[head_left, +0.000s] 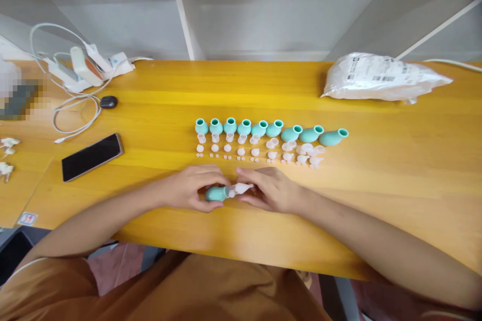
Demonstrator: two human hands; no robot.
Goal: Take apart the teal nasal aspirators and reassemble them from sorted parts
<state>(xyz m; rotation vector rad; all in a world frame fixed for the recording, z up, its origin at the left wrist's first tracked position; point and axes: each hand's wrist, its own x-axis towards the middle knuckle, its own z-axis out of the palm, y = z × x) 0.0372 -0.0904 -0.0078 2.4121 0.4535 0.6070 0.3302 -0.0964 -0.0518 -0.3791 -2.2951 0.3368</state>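
Note:
My left hand (pixel 194 188) is closed around a teal squeeze bulb (pixel 216 193), which lies on its side with its neck to the right. A whitish translucent nozzle (pixel 242 188) lines up with that neck, with a small clear piece between them. My right hand (pixel 273 189) curls round the nozzle's pointed end, thumb and forefinger on either side. Beyond my hands stands a row of teal bulbs (pixel 246 127), mouths up or tilted right. In front of them run rows of clear cups (pixel 229 137), whitish nozzles (pixel 241 152) and tiny paired discs (pixel 254 159).
A black phone (pixel 92 157) lies on the left of the wooden table (pixel 158 110). Behind it are a white cable (pixel 56 120), a dark mouse-like object (pixel 109 102) and chargers (pixel 86 66). A white plastic package (pixel 380 77) rests at the back right.

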